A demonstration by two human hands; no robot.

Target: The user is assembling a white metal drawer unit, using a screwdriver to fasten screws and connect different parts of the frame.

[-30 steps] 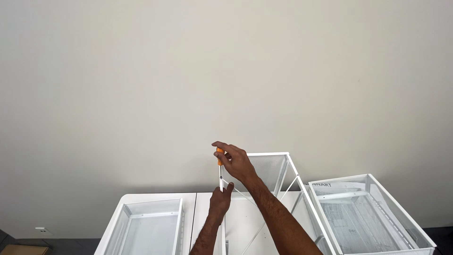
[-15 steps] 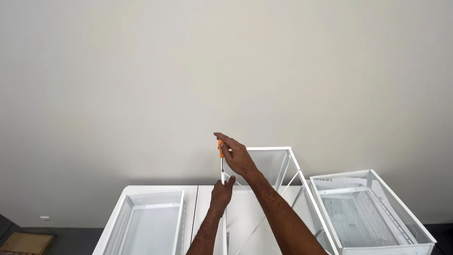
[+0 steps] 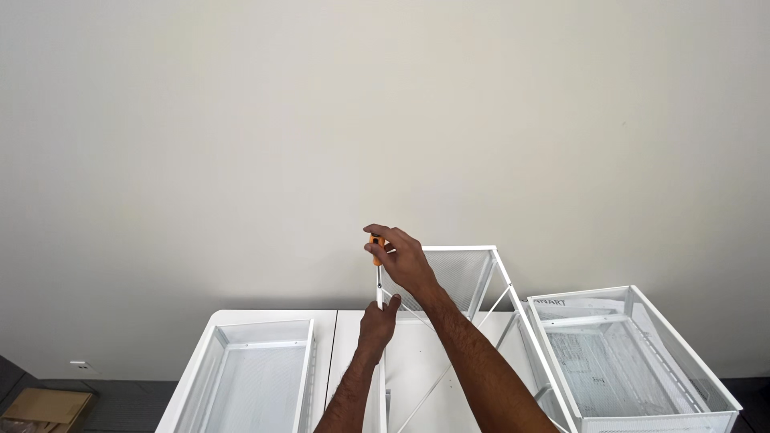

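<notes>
Little changed since a second earlier: right hand kept its grip closed on the orange-handled screwdriver; left hand stayed gripping, probably, the white upright post.

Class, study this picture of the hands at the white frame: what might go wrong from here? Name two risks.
1. The right hand turns an orange-handled screwdriver straight above the left hand, which grips the post just below the tip; a slip might jab those fingers.
2. The frame looks only partly braced, so pressing down may make it wobble.
</notes>
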